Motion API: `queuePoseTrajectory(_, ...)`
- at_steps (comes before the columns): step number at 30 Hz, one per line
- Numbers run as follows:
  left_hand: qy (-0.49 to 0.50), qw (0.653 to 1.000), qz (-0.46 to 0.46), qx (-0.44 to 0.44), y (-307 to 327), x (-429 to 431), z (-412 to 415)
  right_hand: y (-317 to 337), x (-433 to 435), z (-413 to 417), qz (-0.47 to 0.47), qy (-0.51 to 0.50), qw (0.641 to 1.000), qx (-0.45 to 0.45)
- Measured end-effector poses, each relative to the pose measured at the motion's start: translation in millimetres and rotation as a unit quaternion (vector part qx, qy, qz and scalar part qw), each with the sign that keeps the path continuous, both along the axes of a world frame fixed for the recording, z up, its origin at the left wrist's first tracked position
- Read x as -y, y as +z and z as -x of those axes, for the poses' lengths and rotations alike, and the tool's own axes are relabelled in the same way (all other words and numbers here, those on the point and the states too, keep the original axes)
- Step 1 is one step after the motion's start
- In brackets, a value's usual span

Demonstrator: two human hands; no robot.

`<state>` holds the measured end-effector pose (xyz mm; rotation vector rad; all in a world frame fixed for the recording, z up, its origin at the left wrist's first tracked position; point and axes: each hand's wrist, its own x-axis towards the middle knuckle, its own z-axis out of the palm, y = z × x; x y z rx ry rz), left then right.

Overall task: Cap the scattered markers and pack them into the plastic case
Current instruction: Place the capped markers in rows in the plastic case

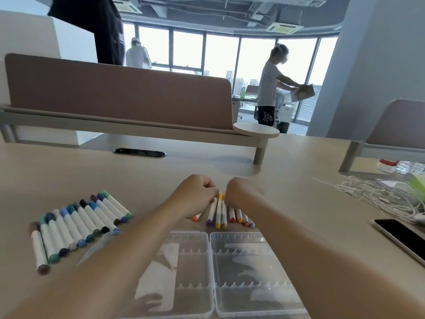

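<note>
Closest in, the clear plastic hinged case [239, 268] lies open and bare on the beige table [69, 171], nearer than the fingers, between the forearms. Just short of the fingertips, a row of short warm-coloured markers [239, 216]. The left hand [195, 194] has its fingers curled, pinching the far end of a yellow-capped white marker [219, 210]; the right hand [241, 192] is curled against it too, grip hidden, can't tell. Well left of the fingers, a row of capped blue and green markers [78, 224]. Far right, tangled white cables [377, 194].
</note>
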<state>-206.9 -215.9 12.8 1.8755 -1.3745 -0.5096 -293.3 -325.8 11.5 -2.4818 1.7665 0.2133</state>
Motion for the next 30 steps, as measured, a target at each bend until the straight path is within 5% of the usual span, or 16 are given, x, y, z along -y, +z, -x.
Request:
queuePoseTrajectory(8, 0.02, 1.0, 0.002, 0.004, 3, -22, 2, 0, -8, 9, -0.003, 0.003, 1.0, 0.022)
queuePoseTrajectory(13, 0.014, 1.0, 0.006, 0.017, 2, -32, 30, 18, -24, 54, -0.004, 0.03, 0.99, 0.138)
queuePoseTrajectory(20, -0.056, 0.996, 0.003, 0.069, -11, -42, 98, 27, -68, 144, -0.118, 0.029, 0.987, 0.109)
queuePoseTrajectory(30, -0.147, 0.969, -0.05, 0.195, -27, -36, 153, 10, -80, 198, -0.141, 0.009, 0.986, 0.087)
